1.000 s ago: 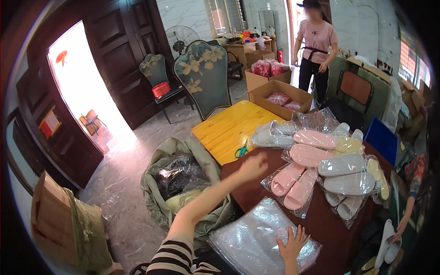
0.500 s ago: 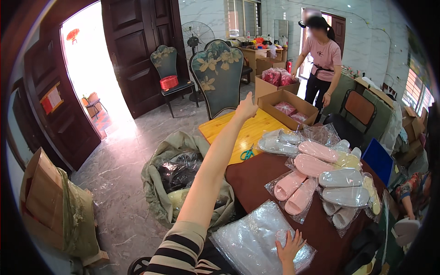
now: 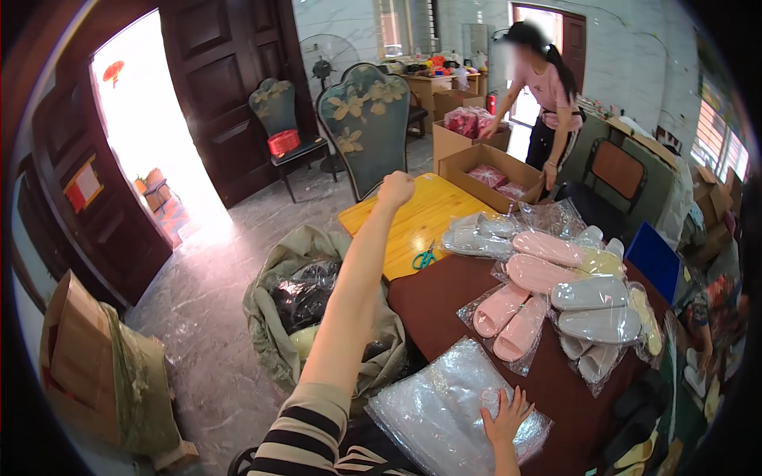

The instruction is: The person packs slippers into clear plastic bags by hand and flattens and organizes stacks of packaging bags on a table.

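My left hand (image 3: 396, 190) is stretched far out above the yellow wooden table top (image 3: 422, 213). Its fingers are curled in, and nothing shows in them. Spread flat, my right hand (image 3: 508, 416) rests on a stack of clear plastic bags (image 3: 435, 401) at the near edge of the brown tabletop (image 3: 440, 305). Beyond it lie slippers in clear wrappers: a pink pair (image 3: 510, 324), grey ones (image 3: 597, 309) and some pale yellow ones. Teal-handled scissors (image 3: 425, 258) lie on the yellow wood, close to the brown surface.
A co-worker in pink (image 3: 548, 99) leans over an open cardboard box (image 3: 468, 170) of pink packages. A cloth sack (image 3: 266, 329) with dark plastic stands left of the table. Chairs (image 3: 361, 119) are behind it. Another person's arm (image 3: 702, 333) shows at far right, near dark slippers (image 3: 639, 397).
My left hand has gone from a pointing finger to curled fingers and shifted slightly left in view. The co-worker has bent toward the boxes with both arms reaching down. My right hand remains on the bags.
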### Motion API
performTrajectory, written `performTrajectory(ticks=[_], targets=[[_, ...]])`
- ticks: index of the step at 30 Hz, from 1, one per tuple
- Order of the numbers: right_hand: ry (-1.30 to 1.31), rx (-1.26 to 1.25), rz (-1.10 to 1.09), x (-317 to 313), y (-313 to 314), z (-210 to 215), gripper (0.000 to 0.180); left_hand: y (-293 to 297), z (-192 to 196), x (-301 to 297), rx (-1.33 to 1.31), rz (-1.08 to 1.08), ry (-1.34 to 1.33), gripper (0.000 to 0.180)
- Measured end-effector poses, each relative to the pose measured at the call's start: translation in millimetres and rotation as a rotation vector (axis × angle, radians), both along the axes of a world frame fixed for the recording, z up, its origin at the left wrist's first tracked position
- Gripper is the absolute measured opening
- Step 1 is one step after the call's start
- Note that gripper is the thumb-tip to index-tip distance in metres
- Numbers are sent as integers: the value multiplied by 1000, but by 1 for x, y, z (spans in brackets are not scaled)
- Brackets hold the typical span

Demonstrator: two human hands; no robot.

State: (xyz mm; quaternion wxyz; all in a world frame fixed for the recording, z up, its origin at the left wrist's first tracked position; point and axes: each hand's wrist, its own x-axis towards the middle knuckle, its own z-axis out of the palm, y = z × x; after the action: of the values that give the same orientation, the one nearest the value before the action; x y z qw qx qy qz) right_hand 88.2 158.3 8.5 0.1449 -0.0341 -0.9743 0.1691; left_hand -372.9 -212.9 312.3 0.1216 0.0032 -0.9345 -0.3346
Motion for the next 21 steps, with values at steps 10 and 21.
performTrajectory(ticks=[10,21], targets=[[10,-14,-8,3,8,5,70,19,-5,23,251,253,11,99],[11,3,-29,6,13,-1,71,-115,-20,56,147,575,-141,96]])
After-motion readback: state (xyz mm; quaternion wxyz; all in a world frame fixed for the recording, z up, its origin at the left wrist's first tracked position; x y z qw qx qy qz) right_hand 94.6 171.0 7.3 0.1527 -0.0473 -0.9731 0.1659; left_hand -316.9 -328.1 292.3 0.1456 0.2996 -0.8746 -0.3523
